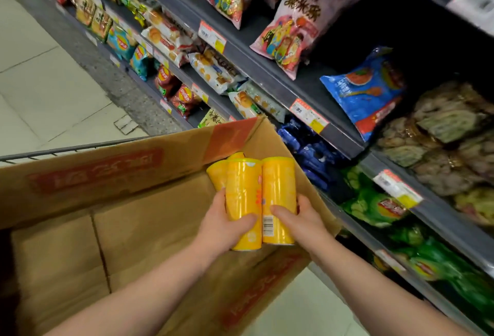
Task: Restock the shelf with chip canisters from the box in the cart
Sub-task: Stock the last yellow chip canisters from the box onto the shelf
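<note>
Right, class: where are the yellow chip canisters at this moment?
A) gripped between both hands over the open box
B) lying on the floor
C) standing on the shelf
A: the left hand and right hand grip the yellow canisters together above the cardboard box.

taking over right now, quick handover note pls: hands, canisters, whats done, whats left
Left hand: grips the left side of a bunch of yellow canisters.
Right hand: grips the right side of the same bunch.
Canisters: at least three, held together at the right end of the open cardboard box in the cart.
Done: the bunch is in hand.
Left: set it on the shelf to the right. No canisters show there yet, only snack bags.
</note>
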